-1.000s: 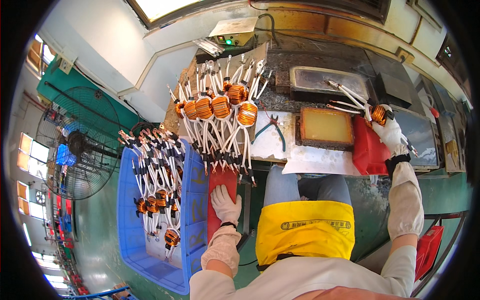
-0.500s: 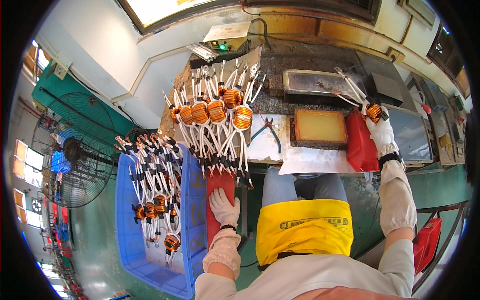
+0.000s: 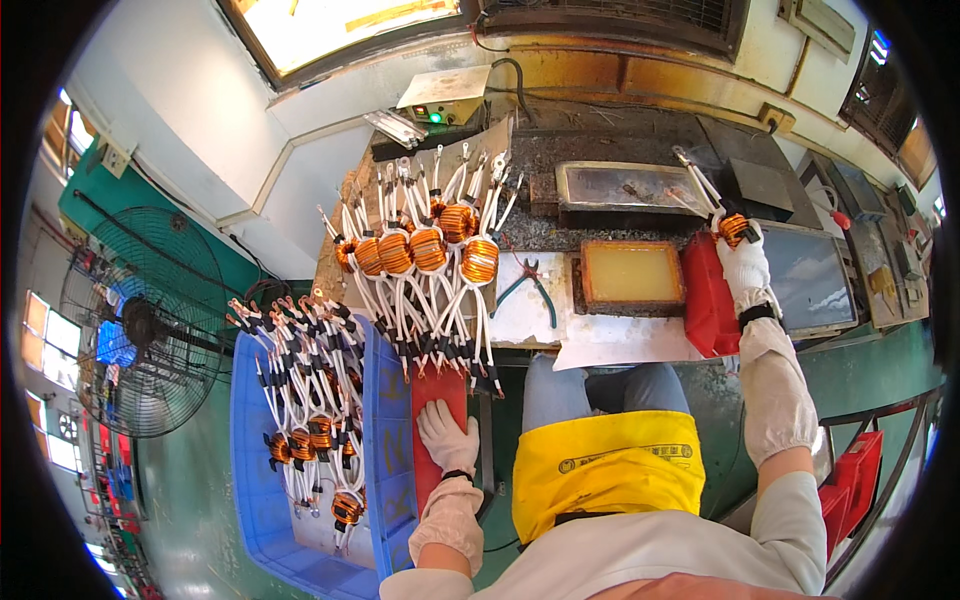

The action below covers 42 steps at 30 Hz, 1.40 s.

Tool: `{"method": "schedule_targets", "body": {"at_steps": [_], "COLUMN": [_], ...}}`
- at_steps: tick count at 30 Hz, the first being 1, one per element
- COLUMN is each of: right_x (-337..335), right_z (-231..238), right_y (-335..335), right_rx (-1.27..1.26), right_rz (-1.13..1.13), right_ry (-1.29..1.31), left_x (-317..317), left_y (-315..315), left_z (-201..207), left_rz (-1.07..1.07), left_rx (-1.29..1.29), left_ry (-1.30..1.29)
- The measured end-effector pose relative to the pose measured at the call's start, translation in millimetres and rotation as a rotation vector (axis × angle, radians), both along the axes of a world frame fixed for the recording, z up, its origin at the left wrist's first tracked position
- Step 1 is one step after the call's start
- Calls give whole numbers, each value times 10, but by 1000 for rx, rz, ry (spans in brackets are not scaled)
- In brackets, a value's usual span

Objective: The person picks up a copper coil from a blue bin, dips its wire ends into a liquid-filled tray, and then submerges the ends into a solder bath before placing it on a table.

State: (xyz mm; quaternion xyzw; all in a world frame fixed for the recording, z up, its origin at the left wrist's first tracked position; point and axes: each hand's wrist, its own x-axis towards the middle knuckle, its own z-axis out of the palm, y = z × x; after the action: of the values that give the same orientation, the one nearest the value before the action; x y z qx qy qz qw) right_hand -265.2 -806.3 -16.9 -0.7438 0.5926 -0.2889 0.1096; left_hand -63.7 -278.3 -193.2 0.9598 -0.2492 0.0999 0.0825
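My right hand (image 3: 745, 275), in a white glove, is closed around a copper-wound ring coil (image 3: 735, 230) at the right of the bench. The coil's white leads (image 3: 700, 178) stick up and away from me, their lug ends beside the long metal-rimmed pot (image 3: 632, 187). Below the hand stands a red plastic bin (image 3: 707, 300). My left hand (image 3: 447, 438), also gloved, lies flat with its fingers out on a red surface (image 3: 428, 390) beside the blue crate. It holds nothing.
Several similar coils (image 3: 428, 249) stand grouped at the bench's left. More fill the blue crate (image 3: 388, 460). Green-handled pliers (image 3: 527, 290) lie beside a square tray of yellowish material (image 3: 632, 273). A control box (image 3: 445, 95) sits at the back; a fan (image 3: 145, 322) stands left.
The whole view has shifted slightly, with the bench now lower in it. My right hand still holds the coil in much the same place, and my left hand stays on the red surface.
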Motion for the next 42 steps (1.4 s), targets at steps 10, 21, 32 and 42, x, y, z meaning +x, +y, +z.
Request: {"method": "schedule_targets", "body": {"at_steps": [10,21,32,42], "right_x": [128,175,160,149], "right_z": [47,74,36,46], "right_y": [100,88,21,30], "right_rx": [-87,-156,-167,-194], "right_rz": [-50,-17,-17,-23], "right_ry": [71,247,250,262], "left_x": [-17,-8,-6,-7], "left_y": [0,18,6,7], "left_z": [30,-29,-15,-42], "left_rz": [-14,-5,-18,-17], "left_rx": [-14,3,2,-1], "left_ry": [-25,-40,-60,-58]}}
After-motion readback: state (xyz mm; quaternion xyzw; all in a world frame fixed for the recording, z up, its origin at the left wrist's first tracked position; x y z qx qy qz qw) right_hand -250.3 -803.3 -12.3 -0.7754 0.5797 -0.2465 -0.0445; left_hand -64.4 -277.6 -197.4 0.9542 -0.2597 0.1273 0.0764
